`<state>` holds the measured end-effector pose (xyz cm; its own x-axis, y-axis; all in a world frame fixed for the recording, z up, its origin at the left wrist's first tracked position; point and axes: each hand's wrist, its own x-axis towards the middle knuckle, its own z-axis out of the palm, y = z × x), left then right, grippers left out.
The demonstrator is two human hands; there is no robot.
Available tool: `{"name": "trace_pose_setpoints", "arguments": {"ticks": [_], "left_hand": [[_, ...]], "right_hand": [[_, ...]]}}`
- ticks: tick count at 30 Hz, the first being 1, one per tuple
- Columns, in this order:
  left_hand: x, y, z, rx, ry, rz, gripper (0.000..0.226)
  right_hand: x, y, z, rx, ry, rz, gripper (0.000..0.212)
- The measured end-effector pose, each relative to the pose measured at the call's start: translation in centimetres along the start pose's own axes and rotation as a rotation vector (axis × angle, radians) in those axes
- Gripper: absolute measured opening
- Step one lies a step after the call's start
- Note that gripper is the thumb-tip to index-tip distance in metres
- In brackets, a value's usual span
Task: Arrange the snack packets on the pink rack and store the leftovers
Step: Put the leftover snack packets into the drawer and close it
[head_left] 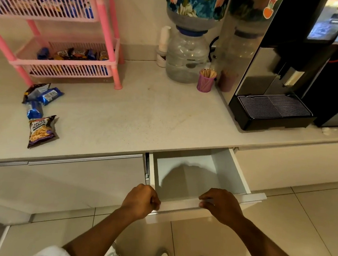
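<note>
Gripping the open drawer by its front edge, both hands — left hand, right hand, fingers seemingly curled over it — could get pinched shutting it before the leftover packets on the surface go in.

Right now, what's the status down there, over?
Both hands, left and right, grip open drawer front. Drawer shows empty. Four leftover packets on counter. Nothing blocking.

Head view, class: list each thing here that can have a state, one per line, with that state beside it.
drawer: pulled open, nothing visible inside
left hand: curled on the drawer's front edge
right hand: gripping the drawer's front edge
pink rack: upright, packets on two visible shelves
loose snack packets: lying on the counter beside the rack
peanut packet: lying flat, unopened
purple cup: upright, holding wooden sticks
</note>
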<state>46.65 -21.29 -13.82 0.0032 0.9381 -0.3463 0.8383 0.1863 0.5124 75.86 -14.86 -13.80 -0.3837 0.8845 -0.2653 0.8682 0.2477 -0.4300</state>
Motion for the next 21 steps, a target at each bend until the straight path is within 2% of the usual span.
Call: {"name": "trace_pose_setpoints", "arguments": {"ticks": [4,10,15,21], "left_hand": [[-0.3,-0.4,0.0,-0.018,0.010,0.020,0.015],[-0.2,-3.3,-2.7,-0.131,0.153,-0.030,0.015],[0.1,-7.0,-7.4,-0.191,0.299,-0.067,0.015],[0.0,-13.3,-14.1,-0.156,0.588,-0.103,0.018]], "right_hand": [[0.8,-0.6,-0.5,0.062,-0.060,0.045,0.031],[4.0,-4.8,-0.3,0.160,-0.001,0.009,0.031],[7.5,-11.3,1.4,0.214,0.007,-0.092,0.024],[13.6,-21.9,2.4,0.304,0.017,-0.211,0.019]]}}
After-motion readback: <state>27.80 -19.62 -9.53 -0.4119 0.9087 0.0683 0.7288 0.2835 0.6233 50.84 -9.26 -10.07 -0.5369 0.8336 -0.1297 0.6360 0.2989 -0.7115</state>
